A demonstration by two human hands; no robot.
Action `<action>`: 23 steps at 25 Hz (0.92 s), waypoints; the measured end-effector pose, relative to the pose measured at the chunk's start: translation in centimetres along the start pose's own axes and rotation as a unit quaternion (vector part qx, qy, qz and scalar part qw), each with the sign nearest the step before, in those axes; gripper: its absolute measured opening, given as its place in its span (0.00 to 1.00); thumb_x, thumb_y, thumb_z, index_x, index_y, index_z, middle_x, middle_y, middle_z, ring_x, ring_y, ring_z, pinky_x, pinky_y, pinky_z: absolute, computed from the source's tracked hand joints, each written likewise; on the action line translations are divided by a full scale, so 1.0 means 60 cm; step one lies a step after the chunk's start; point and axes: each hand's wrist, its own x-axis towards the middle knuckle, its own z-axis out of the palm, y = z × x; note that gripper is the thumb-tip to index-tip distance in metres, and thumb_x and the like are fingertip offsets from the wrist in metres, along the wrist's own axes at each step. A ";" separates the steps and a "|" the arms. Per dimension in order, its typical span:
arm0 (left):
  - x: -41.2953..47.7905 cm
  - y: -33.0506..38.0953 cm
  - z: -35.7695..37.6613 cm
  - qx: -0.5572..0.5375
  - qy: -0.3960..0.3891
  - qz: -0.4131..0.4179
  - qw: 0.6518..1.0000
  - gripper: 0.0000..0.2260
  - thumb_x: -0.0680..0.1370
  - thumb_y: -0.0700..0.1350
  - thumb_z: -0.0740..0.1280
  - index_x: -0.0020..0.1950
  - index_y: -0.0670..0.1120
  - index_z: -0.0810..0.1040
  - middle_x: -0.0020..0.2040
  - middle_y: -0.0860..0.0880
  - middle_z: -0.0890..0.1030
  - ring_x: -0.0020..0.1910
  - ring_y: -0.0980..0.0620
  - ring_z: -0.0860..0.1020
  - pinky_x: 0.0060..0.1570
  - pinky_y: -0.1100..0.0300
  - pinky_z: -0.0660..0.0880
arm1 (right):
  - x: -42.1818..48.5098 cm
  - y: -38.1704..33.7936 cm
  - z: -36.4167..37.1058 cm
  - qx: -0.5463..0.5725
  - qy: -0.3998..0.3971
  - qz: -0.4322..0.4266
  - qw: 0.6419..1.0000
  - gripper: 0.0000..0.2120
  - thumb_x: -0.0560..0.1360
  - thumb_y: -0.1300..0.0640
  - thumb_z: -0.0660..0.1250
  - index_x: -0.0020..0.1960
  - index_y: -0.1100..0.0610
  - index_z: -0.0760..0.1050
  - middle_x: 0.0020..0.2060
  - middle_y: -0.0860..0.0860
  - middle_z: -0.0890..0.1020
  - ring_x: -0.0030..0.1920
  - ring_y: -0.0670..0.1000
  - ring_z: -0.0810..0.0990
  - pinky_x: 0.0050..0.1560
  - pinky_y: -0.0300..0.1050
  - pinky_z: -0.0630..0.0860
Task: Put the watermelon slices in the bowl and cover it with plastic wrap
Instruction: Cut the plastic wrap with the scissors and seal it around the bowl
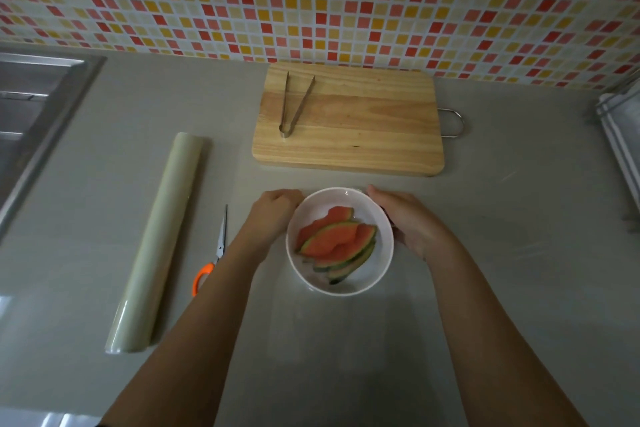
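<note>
A white bowl (379, 270) stands on the grey counter in front of me. Several watermelon slices (332, 241) with green rinds lie stacked inside it. My left hand (273, 211) is curled against the bowl's upper left rim. Cupped around the right side of the bowl is my right hand (412, 222). A faint, clear sheet of plastic wrap (339, 326) seems to spread around the bowl toward me. I cannot tell whether it covers the bowl's top. The roll of plastic wrap (162, 239) lies at the left.
Orange-handled scissors (216, 253) lie between the roll and my left arm. A wooden cutting board (363, 135) with metal tongs (294, 104) on it sits behind the bowl. A steel sink (31, 121) is far left, a rack (620, 135) at the right edge.
</note>
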 end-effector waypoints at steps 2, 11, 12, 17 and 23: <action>0.007 0.012 -0.006 -0.024 -0.047 -0.014 0.998 0.15 0.74 0.48 0.60 0.44 0.43 0.85 0.44 0.45 0.85 0.45 0.44 0.81 0.47 0.51 0.76 | 0.009 -0.005 0.002 0.013 -0.032 0.038 0.999 0.20 0.75 0.43 0.58 0.49 0.56 0.82 0.48 0.56 0.85 0.52 0.57 0.82 0.61 0.54 0.74; 0.033 0.063 0.005 -0.040 -0.150 -0.072 0.985 0.06 0.73 0.36 0.66 0.45 0.35 0.80 0.40 0.41 0.79 0.37 0.48 0.77 0.40 0.57 0.73 | 0.034 -0.032 -0.007 0.006 -0.047 0.101 0.994 0.12 0.68 0.52 0.72 0.45 0.61 0.83 0.49 0.61 0.84 0.48 0.59 0.81 0.58 0.58 0.76; 0.035 0.061 0.007 -0.047 -0.143 -0.090 0.984 0.05 0.74 0.36 0.64 0.44 0.35 0.79 0.39 0.41 0.78 0.36 0.48 0.76 0.39 0.56 0.72 | 0.035 -0.029 -0.004 0.006 -0.026 0.108 0.994 0.12 0.67 0.53 0.72 0.44 0.62 0.82 0.49 0.62 0.84 0.47 0.60 0.81 0.57 0.59 0.76; 0.030 0.040 0.025 -0.062 -0.053 -0.111 0.990 0.05 0.75 0.35 0.63 0.43 0.35 0.78 0.39 0.41 0.77 0.37 0.46 0.76 0.40 0.55 0.72 | 0.036 -0.005 0.008 0.001 0.077 0.103 0.992 0.05 0.66 0.60 0.68 0.40 0.60 0.80 0.34 0.55 0.82 0.33 0.54 0.78 0.35 0.45 0.75; 0.033 0.017 0.034 -0.077 0.086 -0.090 0.989 0.06 0.73 0.39 0.61 0.45 0.43 0.78 0.44 0.45 0.80 0.42 0.46 0.78 0.47 0.52 0.77 | 0.029 0.003 0.016 0.055 0.190 0.040 0.979 0.16 0.67 0.63 0.60 0.50 0.50 0.79 0.51 0.52 0.82 0.51 0.54 0.81 0.58 0.52 0.77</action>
